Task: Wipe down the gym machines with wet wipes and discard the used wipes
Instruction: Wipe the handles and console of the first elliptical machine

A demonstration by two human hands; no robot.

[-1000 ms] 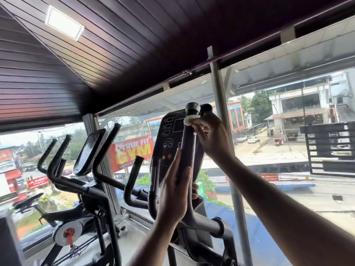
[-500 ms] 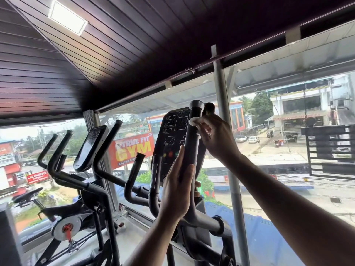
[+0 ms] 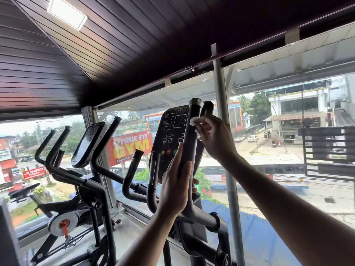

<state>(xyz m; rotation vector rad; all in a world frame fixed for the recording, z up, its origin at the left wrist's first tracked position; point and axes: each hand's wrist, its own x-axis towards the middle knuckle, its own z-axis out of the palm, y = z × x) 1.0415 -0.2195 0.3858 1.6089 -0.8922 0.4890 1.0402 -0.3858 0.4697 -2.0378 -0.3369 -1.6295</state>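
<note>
Near the frame's centre in the head view, a tall black padded handlebar post (image 3: 189,144) of the elliptical gym machine rises almost upright, its capped top at about twelve o'clock from the middle. Both bare forearms reach up to it. The left hand (image 3: 175,186) comes from six o'clock, wrist bent back, fingers straight and pointing up along the left side of the post while the thumb tip peeks out on the far side; it grasps the post loosely around its lower half. The right arm enters from four o'clock and stretches diagonally up; the right hand (image 3: 216,138) pinches a small crumpled white wet wipe (image 3: 194,120) against the upper post, just below the cap, fingers curled toward it. How much of the wipe wraps behind the post is hard to judge. Behind the post stands the machine's black console panel (image 3: 172,129) with outlined buttons. At nine o'clock sits a black exercise bike (image 3: 76,191) beside the large glass window (image 3: 269,150); a red gym banner (image 3: 130,147) hangs outside.
</note>
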